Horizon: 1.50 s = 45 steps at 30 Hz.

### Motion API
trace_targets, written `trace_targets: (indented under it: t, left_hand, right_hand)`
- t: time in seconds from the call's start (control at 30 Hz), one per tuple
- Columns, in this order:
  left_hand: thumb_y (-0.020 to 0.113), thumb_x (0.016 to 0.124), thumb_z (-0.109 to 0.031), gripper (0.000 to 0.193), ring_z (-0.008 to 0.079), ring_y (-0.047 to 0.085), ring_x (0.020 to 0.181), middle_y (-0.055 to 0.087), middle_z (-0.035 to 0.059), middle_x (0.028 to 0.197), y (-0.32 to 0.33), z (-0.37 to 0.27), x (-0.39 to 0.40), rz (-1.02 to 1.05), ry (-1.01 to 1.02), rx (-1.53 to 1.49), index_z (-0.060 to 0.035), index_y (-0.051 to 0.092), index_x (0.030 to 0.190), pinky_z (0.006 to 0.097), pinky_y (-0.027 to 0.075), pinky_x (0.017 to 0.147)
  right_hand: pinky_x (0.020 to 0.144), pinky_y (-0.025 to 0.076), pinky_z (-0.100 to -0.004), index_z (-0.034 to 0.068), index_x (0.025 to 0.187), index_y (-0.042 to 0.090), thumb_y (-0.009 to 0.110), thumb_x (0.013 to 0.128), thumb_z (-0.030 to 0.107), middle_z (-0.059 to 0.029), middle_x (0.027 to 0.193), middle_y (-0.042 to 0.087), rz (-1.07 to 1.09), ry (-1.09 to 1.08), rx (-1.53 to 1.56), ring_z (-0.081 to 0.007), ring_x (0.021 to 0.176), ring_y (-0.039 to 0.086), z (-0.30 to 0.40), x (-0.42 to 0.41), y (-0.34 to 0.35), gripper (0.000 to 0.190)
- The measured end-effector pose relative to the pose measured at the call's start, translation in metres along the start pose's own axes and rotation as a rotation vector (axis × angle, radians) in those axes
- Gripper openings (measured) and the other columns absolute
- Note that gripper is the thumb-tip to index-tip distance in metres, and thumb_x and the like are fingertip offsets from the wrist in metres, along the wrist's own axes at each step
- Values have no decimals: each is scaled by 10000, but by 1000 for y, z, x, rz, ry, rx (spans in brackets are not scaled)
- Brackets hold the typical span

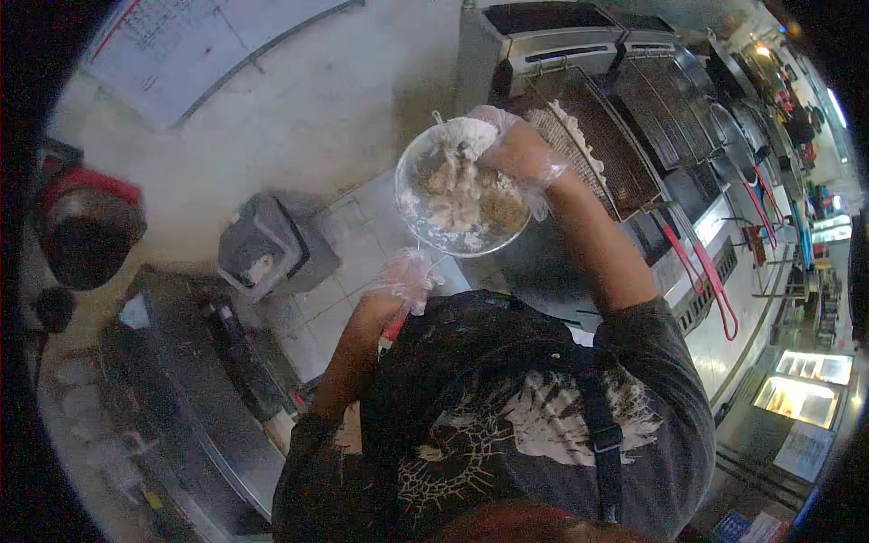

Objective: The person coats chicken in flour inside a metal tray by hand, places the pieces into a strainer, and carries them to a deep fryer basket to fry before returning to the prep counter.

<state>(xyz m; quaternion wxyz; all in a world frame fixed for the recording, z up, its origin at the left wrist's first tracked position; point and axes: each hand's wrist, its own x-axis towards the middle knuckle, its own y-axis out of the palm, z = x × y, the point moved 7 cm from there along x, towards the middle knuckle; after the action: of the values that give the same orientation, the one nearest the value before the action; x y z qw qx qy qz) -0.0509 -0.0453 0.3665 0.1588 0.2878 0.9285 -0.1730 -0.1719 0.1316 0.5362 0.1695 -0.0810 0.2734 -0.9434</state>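
A round, see-through strainer basket (pixel 409 197) with a thin metal rim is held out in front of me. Pale, flour-coated food pieces (pixel 455 203) and loose white flour lie in it. My left hand (pixel 409 277), in a clear plastic glove, is closed around the strainer's handle just below the rim; a bit of red shows under the wrist. At the far right of the rim, my right hand (pixel 501 132), also gloved, grips a thickly floured food piece (pixel 468 138) above the basket. Its fingertips are partly hidden by flour.
To the right, a deep fryer (pixel 563 51) carries wire fry baskets (pixel 597 122) with red handles (pixel 709 285); floured food (pixel 577 139) lines the nearest one. A grey bin (pixel 261 248) stands left on the tiled floor (pixel 319 298). A dark counter (pixel 183 407) runs along the lower left.
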Motion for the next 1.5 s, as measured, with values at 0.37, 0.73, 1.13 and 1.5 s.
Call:
trace_targets:
  t: [0.37,0.73,1.13,1.5]
  left_hand:
    - [626,615,-131,170,281,579,644,568,126,662,-14,17,1,-93,528,160,-58,605,767,387,473,587]
    - [564,786,-189,193,180,515,799,520,95,893,-14,10,0,131,67,183,-51,537,917,345,440,664]
    - [530,803,-258,196,168,514,505,513,63,614,-6,56,21,-60,-35,-155,-69,533,753,319,418,425]
    - [509,822,-258,224,193,558,663,560,97,702,3,45,36,107,61,309,-43,554,864,349,449,545]
  right_hand:
    - [593,502,-258,-20,1041,503,535,701,3,-92,914,603,-464,59,607,-160,762,596,34,-56,-97,342]
    - [734,461,-335,72,921,581,632,685,154,-139,849,625,-648,506,-475,-263,846,607,-53,-122,-141,255]
    - [759,468,-380,46,931,572,678,634,214,-175,961,600,-371,702,-859,-342,916,569,-103,-126,-164,357]
    - [874,407,-380,156,1105,545,538,767,213,-149,1061,540,0,-224,-754,-323,958,536,-27,-60,30,343]
